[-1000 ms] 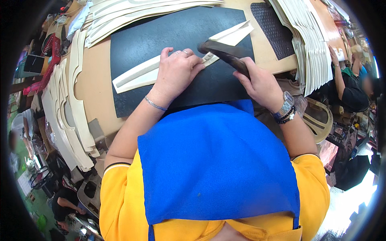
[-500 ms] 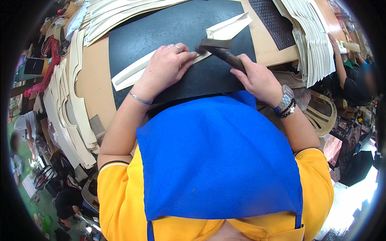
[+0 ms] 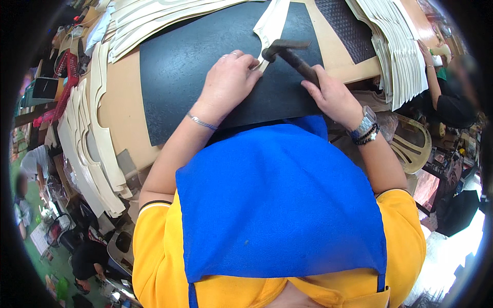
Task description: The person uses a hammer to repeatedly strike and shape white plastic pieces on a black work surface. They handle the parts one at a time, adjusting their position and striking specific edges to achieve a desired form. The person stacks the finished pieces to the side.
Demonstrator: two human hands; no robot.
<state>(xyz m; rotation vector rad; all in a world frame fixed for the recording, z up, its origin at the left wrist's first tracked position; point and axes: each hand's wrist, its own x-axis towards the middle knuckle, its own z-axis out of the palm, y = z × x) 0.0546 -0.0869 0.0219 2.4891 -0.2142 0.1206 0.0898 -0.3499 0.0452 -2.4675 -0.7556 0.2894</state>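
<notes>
My right hand (image 3: pixel 335 97) is closed round the handle of a hammer (image 3: pixel 298 65). The hammer's head hovers at or just over the near part of a cream, folded-edge cut piece (image 3: pixel 273 23); I cannot tell whether they touch. My left hand (image 3: pixel 232 79) pinches the near end of that piece between thumb and fingers, close to the hammer head. The piece runs away from me over the far edge of a black mat (image 3: pixel 185 72). Part of it is hidden under my left fingers and the hammer.
Stacked cream cut pieces lie along the far left (image 3: pixel 154 20), down the left side (image 3: pixel 84 138) and at the far right (image 3: pixel 393 56). A dark textured sheet (image 3: pixel 346 31) lies past the mat. A person (image 3: pixel 457 92) is at the right; a plastic chair (image 3: pixel 411 143) stands nearer.
The cream piece has swung from lying slantwise across the mat to pointing away from me. My left hand has shifted right with it. The hammer has risen slightly and moved right.
</notes>
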